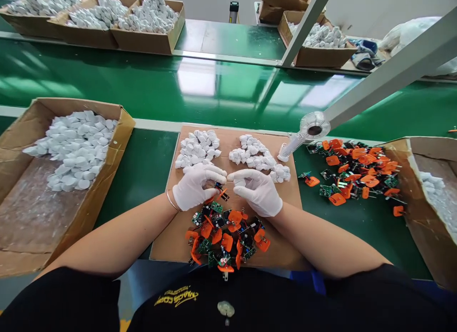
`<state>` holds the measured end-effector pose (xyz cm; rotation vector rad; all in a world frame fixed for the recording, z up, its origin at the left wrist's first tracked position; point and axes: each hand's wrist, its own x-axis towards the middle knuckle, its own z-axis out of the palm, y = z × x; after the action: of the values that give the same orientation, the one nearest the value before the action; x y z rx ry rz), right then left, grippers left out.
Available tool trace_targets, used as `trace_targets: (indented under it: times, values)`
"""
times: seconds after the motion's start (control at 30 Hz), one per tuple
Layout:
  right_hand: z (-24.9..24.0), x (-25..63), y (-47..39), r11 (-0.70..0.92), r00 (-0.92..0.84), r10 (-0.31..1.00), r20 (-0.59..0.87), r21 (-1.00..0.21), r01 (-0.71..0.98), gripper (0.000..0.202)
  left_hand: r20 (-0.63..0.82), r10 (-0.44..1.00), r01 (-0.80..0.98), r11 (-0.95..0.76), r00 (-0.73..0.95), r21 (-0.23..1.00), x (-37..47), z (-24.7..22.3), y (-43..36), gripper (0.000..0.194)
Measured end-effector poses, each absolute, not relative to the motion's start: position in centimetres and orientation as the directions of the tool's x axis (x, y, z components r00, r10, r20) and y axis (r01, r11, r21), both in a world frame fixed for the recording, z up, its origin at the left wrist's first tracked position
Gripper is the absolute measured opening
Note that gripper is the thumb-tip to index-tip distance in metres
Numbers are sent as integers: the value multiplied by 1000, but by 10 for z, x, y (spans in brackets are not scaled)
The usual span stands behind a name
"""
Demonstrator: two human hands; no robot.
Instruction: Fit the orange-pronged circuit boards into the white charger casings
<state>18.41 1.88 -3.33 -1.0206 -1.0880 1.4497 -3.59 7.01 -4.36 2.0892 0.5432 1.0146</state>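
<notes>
**Left hand grips an orange-backed circuit part; right hand's hold unclear**

The gloved left hand, at the middle of the frame, pinches a circuit part between thumb and fingers. Two metal prongs and a bit of orange show; the glove covers the rest. Just beside it, the gloved right hand has its fingers curled in toward the thumb. White glove against white pieces makes it impossible to tell whether anything is in its grasp.

Below the hands, at lower centre, a heap of circuit parts lies on a cardboard sheet, so tangled that single parts are hard to separate. Above the hands sit a left pile of white pieces and a right pile of white pieces; the fingers and gloves overlap their near edges.

At right, more orange-backed parts lie on the green desk, beside an open box cut off by the frame. The left box is cropped too. A metal post crosses the upper right, hiding some of a carton and a plastic bag. Yellow lettering on the black shirt is hard to read.
</notes>
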Motion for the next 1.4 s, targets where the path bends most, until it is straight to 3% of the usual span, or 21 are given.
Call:
trace_targets:
  times: [0.27,0.53,0.63,0.73,0.87,1.0,1.07,1.27,1.4]
  values:
    - [-41,184,16,-15,-102,995,11,-967,-254,40,470,659,20,-593,587,805,-33,-30,64,17]
    - [-41,184,12,-4,-173,985,29,-982,-189,34,514,703,30,-604,491,797,-32,-35,62,12]
    - [-39,184,11,-14,-150,989,3,-994,-113,34,546,664,35,-650,511,759,-31,-34,59,16]
    - [-36,185,12,-10,-115,993,-2,-998,-63,28,520,696,-7,-596,495,803,-29,-34,55,27]
    - [-36,188,16,170,-40,985,169,-985,11,23,402,782,-70,-422,476,904,-27,-33,51,36]
    - [-37,185,14,39,-49,998,46,-988,-152,40,346,776,-32,-389,526,921,-27,-31,51,39]
    - [-37,183,12,-39,-70,997,-26,-979,-198,38,376,758,-12,-438,533,899,-27,-31,52,39]
    - [-32,184,13,30,-99,994,54,-974,-226,29,490,718,68,-594,494,802,-28,-32,57,30]
    - [-34,185,14,-95,-146,988,-51,-945,-313,41,505,684,95,-637,526,765,-29,-33,56,34]
